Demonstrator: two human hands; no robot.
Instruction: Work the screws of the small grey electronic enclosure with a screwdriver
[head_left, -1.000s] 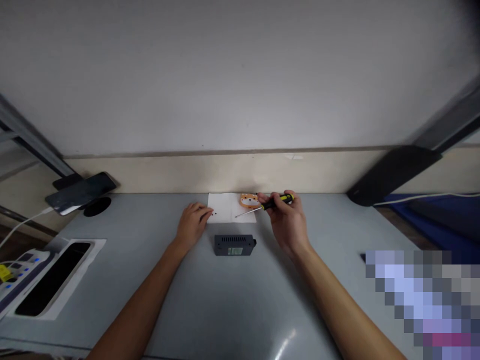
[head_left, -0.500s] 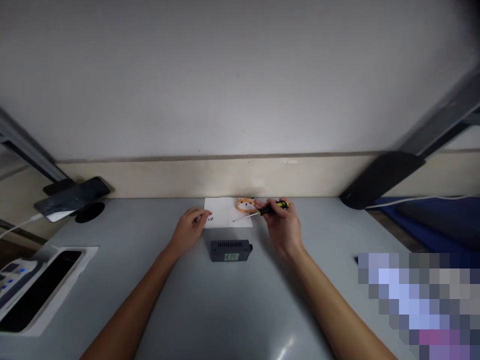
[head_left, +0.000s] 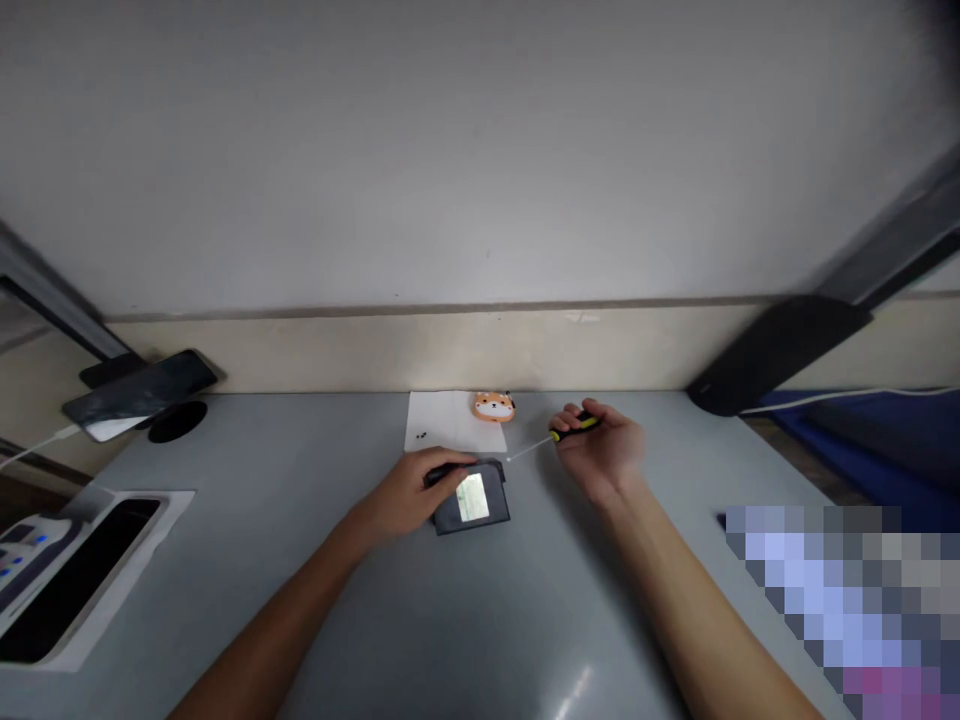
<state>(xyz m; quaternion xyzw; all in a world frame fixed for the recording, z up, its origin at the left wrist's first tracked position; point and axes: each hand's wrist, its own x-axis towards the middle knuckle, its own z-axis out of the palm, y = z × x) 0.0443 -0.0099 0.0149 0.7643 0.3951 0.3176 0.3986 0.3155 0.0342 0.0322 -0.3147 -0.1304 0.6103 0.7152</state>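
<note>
My left hand grips the upper left edge of a dark box-shaped device with a pale label on its face, tilted on the grey table. Fingers of my right hand wrap around the black and yellow handle of a screwdriver. Its thin shaft points left, and the tip lies close to the device's upper right corner; whether they touch I cannot tell. Behind the device is a white sheet of paper with several tiny black pieces, perhaps screws, and an orange animal-face item.
A phone on a stand with a white cable is at the back left. A black-topped tray-like object lies at the left edge. At the back right stands a dark post base. The wall borders the table's far side.
My left hand has moved from the paper to the device and taken hold of it. The device is now tilted, showing its label face. My right hand has shifted right with the screwdriver.
</note>
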